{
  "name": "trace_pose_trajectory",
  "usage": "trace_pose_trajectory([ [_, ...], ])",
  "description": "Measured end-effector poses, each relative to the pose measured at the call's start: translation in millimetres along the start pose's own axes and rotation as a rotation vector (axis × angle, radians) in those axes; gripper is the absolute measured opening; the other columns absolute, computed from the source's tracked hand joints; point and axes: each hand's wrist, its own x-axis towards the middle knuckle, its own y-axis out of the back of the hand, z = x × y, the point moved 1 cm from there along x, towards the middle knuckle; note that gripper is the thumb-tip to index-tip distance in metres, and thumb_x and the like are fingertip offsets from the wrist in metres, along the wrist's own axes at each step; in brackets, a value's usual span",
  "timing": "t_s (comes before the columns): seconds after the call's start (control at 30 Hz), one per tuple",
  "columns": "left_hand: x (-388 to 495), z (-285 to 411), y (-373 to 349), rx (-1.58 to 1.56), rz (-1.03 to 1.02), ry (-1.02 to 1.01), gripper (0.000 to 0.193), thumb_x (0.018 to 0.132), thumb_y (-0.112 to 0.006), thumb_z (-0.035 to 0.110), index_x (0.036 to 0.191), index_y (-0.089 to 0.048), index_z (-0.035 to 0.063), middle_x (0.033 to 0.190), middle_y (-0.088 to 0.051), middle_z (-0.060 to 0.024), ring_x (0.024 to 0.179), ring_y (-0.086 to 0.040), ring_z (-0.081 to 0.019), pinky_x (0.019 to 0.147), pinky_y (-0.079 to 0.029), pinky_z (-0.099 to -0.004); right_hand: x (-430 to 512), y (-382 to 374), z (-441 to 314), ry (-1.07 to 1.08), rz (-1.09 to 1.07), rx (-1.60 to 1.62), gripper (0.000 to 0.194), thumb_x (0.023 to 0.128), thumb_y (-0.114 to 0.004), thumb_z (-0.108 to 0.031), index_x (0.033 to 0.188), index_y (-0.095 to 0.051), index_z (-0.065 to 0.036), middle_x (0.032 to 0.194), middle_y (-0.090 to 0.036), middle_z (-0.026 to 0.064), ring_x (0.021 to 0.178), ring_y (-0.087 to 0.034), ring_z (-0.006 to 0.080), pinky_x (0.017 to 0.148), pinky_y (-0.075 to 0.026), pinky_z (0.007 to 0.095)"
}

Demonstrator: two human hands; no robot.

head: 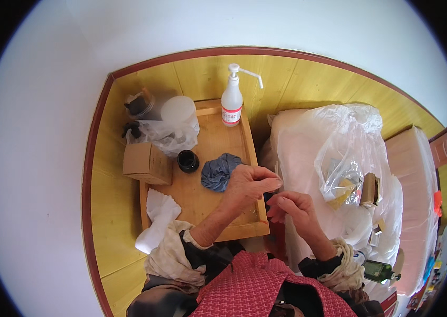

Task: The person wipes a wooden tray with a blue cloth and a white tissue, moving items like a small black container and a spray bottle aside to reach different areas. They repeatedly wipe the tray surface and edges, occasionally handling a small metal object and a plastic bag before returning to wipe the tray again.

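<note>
My left hand [253, 182] reaches over the right edge of a wooden tray [229, 232], its thumb and index finger pinched together. Whether something tiny is between them cannot be made out. Just below and to the right is my right hand [292, 206], fingers curled, with no object visible in it. A crumpled blue-grey cloth [217, 172] lies in the tray, partly behind my left hand. Left of the cloth stands an uncovered black jar [188, 161]. A white pump bottle [231, 101] with a long bent spout stands at the tray's back right corner.
A cardboard box [148, 162], a white round container [178, 110] and a clear plastic bag [164, 136] crowd the tray's left side. White tissue [160, 210] hangs over its front left. Plastic-covered stacks [298, 138] stand at right, near a green glass bottle [378, 271]. Yellow wood panelling [310, 81] encloses the back.
</note>
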Motion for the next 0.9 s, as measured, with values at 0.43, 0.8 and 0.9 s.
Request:
trace_pose_trajectory([
  [0.43,-54.3,1.8,75.5,-0.235,0.393,0.017,0.013,0.082,-0.065,0.012,0.088,-0.065,0.0005,0.072,-0.064,-0.0065,0.054,-0.054,-0.0082,0.049,-0.042,-0.0198,73.4,-64.0,-1.2,-0.119,-0.431,-0.073,0.023,0.091,-0.052,-0.016,0.081,-0.067,-0.001,0.061,-0.059,0.0014,0.056,-0.057,0.0074,0.052,-0.042,0.0198],
  [0.8,-80.3,38.1,118.3,-0.074,0.750,-0.046,0.013,0.085,-0.063,0.014,0.087,-0.063,0.0012,0.072,-0.065,-0.0075,0.052,-0.055,-0.0095,0.050,-0.044,-0.0214,143.2,-59.2,57.0,0.165,-0.328,-0.351,0.026,0.092,-0.053,-0.023,0.098,-0.063,-0.001,0.082,-0.065,0.0069,0.078,-0.062,0.0176,0.071,-0.047,0.0291],
  [0.9,-80.9,62.5,144.0,-0.019,0.900,-0.123,0.014,0.084,-0.063,0.014,0.088,-0.064,0.0010,0.073,-0.065,-0.0072,0.054,-0.056,-0.0096,0.052,-0.044,-0.0215,168.7,-24.9,82.5,0.630,-0.199,-1.051,0.027,0.085,-0.059,-0.021,0.103,-0.061,-0.002,0.097,-0.063,0.0109,0.095,-0.059,0.0281,0.088,-0.042,0.0378],
])
